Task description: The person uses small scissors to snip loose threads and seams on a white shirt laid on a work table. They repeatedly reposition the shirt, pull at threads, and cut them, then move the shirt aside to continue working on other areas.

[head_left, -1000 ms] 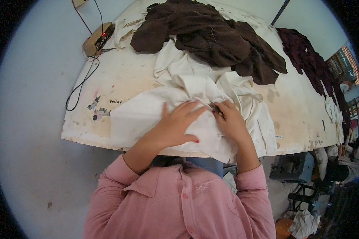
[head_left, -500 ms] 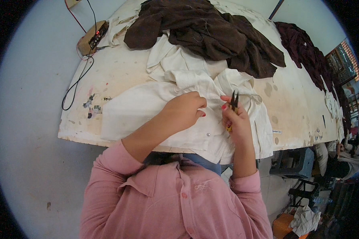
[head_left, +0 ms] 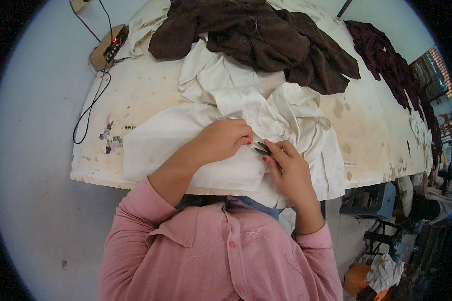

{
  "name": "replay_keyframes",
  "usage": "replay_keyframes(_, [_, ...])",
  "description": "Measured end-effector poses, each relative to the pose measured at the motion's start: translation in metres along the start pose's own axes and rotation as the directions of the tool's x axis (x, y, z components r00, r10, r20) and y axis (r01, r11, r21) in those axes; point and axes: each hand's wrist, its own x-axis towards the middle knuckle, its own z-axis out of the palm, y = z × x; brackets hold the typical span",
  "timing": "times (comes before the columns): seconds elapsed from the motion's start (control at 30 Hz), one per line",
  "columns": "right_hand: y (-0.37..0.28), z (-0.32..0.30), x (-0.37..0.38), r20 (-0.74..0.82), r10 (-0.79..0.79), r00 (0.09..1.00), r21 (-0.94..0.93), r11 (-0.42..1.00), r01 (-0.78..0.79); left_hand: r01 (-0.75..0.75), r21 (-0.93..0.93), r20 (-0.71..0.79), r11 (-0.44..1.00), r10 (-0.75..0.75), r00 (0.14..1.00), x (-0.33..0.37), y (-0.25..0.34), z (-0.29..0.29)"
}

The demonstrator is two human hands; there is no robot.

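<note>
A white garment lies across the near part of the table, a small round button showing on it. My left hand is closed in a pinch over the cloth; whatever its fingertips grip is too small to make out. Close to those fingertips are the dark blades of a pair of thread snips, pointing left. My right hand is closed around the snips and hides their handles. The two blade tips stand slightly apart.
Dark brown garments are heaped at the back of the table. A maroon cloth hangs along the right edge. At the far left sits a brown box with lit controls and a looping black cable. Below right stands a grey-blue stool.
My right hand has swung the snips from pointing upward to pointing left, bringing the blades near my left fingertips. My left hand has shifted slightly left and stays pinched.
</note>
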Motion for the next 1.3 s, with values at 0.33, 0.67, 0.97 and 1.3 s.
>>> replay_keyframes(0.33, [-0.011,0.010,0.008,-0.047,-0.047,0.998,-0.269,0.962,0.033,0.044,-0.008,-0.025,0.999,-0.045,0.999,0.001,-0.002,0.003])
replay_keyframes(0.67, [-0.018,0.005,0.015,-0.028,-0.009,1.000,-0.268,0.963,0.002,0.082,0.011,-0.029,0.997,-0.082,0.996,0.001,-0.005,0.006])
replay_keyframes(0.97, [-0.015,0.008,0.017,0.007,0.008,1.000,-0.221,0.975,-0.006,0.185,-0.043,-0.084,0.982,-0.188,0.979,0.001,-0.005,-0.001])
replay_keyframes(1.3, [0.003,0.005,0.010,-0.018,-0.020,1.000,-0.047,0.999,0.019,0.396,0.062,-0.137,0.916,-0.386,0.912,-0.060,0.029,-0.025])
